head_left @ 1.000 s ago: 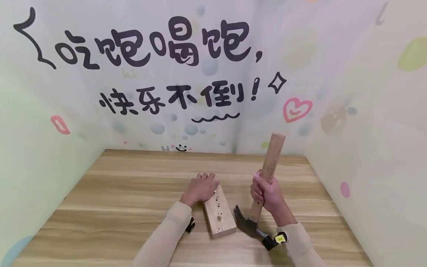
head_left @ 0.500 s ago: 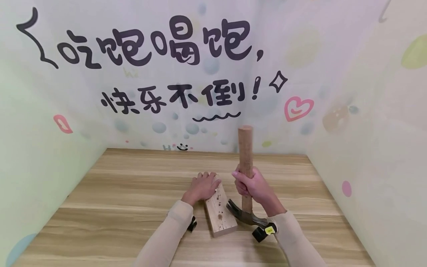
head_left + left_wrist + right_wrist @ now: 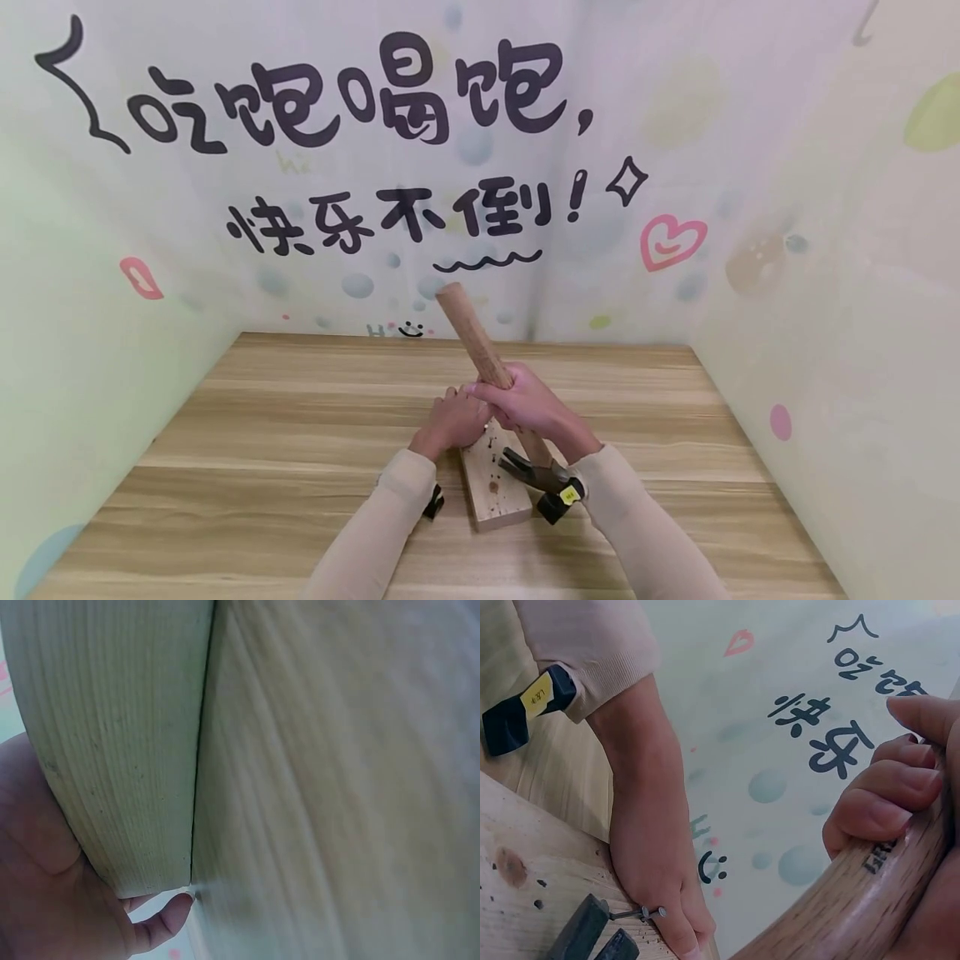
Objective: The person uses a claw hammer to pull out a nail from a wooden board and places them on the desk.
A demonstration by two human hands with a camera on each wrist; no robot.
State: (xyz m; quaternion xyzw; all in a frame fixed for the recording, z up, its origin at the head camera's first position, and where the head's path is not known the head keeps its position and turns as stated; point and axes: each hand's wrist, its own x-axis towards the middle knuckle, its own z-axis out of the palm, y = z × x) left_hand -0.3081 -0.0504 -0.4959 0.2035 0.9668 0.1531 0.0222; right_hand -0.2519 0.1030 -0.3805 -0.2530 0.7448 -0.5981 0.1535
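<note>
A pale wooden block lies lengthwise on the table, its top marked by several dark holes and a knot. My left hand grips its far end, and the left wrist view has the palm along the block with a fingertip bent past its end. My right hand grips a claw hammer by its wooden handle, head down, claw over the block's right side. In the right wrist view, nails stick out close to the left hand, near the claw; whether they touch is unclear.
The wood-grain table runs back to a white printed wall with dark lettering. Side walls rise at left and right. A black wrist device shows beside the left sleeve.
My right hand has carried the hammer leftward from beside the block to over its right side, and the handle's top now leans left. The left hand and the block have stayed put.
</note>
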